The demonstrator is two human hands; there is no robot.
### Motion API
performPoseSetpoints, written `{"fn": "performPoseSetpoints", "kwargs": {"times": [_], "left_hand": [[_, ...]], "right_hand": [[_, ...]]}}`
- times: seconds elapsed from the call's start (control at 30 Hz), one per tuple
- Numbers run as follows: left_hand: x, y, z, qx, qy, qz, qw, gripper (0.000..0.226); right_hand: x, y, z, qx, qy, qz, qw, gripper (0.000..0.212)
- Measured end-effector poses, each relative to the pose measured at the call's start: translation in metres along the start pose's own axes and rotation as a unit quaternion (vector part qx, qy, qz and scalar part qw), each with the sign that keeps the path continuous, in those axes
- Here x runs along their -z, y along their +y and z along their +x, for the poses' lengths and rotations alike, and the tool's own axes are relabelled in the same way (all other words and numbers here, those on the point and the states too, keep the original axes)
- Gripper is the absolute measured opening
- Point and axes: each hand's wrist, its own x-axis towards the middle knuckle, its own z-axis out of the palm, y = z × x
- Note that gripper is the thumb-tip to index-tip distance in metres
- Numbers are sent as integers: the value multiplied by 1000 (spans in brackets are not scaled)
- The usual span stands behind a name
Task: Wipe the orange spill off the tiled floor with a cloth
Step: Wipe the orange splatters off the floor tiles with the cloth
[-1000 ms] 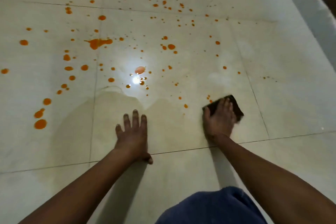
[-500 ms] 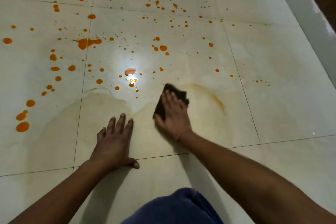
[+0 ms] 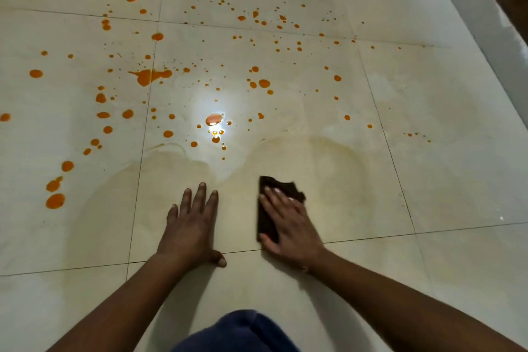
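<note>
The tiled floor (image 3: 443, 180) bears scattered orange spill (image 3: 145, 76) and a dark cloth (image 3: 267, 226).

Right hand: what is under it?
A dark cloth lies under the right hand, pressed flat on the tiled floor; its far and left edges show past the fingers. The floor beneath the cloth is covered, so any orange there cannot be seen.

No readable text, labels or numbers anywhere.

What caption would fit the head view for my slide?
Right hand presses a dark cloth on the smeared tiled floor; left hand braces flat; orange drops lie beyond.
</note>
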Motion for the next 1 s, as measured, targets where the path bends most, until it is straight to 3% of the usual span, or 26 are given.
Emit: {"fn": "performPoseSetpoints", "kwargs": {"times": [0.03, 0.1, 0.17, 0.23, 0.3, 0.37, 0.43, 0.5, 0.53, 0.6, 0.7, 0.77, 0.87, 0.9, 1.0], "left_hand": [[1, 0, -1, 0, 1, -6, 1000, 146], [1, 1, -1, -1, 1, -12, 1000, 146], [-2, 0, 0, -4, 6, -14, 1000, 146], [-6, -6, -1, -6, 22, -16, 1000, 144], [-6, -8, -7, -13, 39, -17, 999, 138], [-8, -14, -21, -15, 74, -27, 997, 130], [-11, -26, -35, -6, 102, -48, 994, 121], [-12, -48, -49, 11, 110, -49, 993, 116], [-12, -61, -52, 14, 112, -43, 993, 114], [-12, -86, -60, 24, 103, -28, 994, 113], [-5, -105, -73, 24, 67, 5, 997, 110], [0, -113, -85, 19, 61, 23, 998, 109], [7, -137, -99, 11, 59, 36, 998, 108], [9, -151, -100, 7, 64, 38, 997, 107], [17, -189, -105, 7, 61, 47, 997, 107]], "right_hand": [[8, 25, -9, -24, 18, -2, 1000, 81], [30, 53, 22, -176, 38, -15, 983, 78], [32, 30, 78, -244, 49, -20, 968, 79], [7, -19, 92, -121, 27, -20, 992, 80], [-11, -33, 38, 21, -5, -23, 999, 82], [-1, -8, -15, 66, -19, -24, 997, 83], [12, 24, 2, -5, 6, -24, 1000, 79], [23, 6, 79, -152, 43, -19, 987, 77], [21, -21, 111, -165, 36, -18, 985, 78], [-8, -81, 127, -58, 7, -5, 998, 80], [-28, -89, 35, 118, -41, -10, 992, 82], [-12, -52, 22, 122, -20, -20, 992, 80], [13, -80, 122, -82, 9, -15, 996, 77], [8, -116, 152, -81, -10, -18, 997, 78], [-42, -186, 135, 132, -74, -12, 988, 79]]}}
